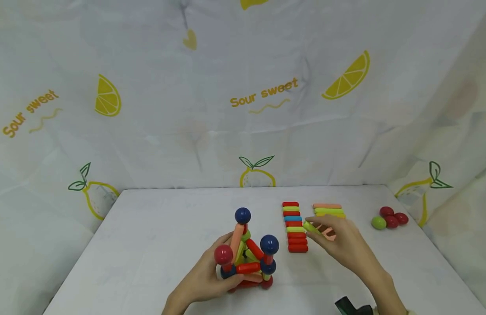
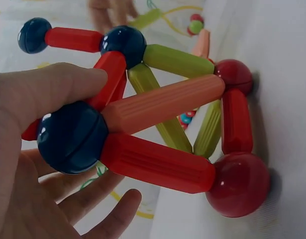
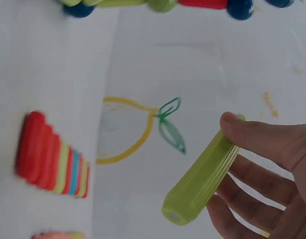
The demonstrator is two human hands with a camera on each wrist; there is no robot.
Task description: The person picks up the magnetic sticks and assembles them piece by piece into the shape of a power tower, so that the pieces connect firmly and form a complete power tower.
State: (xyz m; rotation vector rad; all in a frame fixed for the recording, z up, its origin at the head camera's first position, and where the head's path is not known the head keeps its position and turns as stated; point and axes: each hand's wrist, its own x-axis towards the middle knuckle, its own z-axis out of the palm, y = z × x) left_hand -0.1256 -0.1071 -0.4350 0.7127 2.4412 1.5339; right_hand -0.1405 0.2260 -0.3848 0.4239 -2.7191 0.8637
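On the table in front of me stands a frame of magnetic sticks and balls [image 1: 248, 267], with red, salmon and yellow-green sticks joined by blue, red and green balls. My left hand [image 1: 209, 278] grips it from the left side. In the left wrist view, the thumb [image 2: 68, 84] lies over a red stick beside a large blue ball [image 2: 73, 137]. The frame's red balls [image 2: 237, 184] are at the table surface. My right hand [image 1: 341, 240] pinches a yellow-green magnetic stick [image 3: 202, 179] by one end, its other end pointing away from the palm.
A column of short red, yellow-green and blue sticks [image 1: 297, 242] lies right of the frame. Longer salmon and yellow sticks [image 1: 328, 211] lie beyond, partly hidden by the right hand. Several red balls and a green one [image 1: 378, 223] sit far right. A black object [image 1: 354, 308] shows at the bottom edge.
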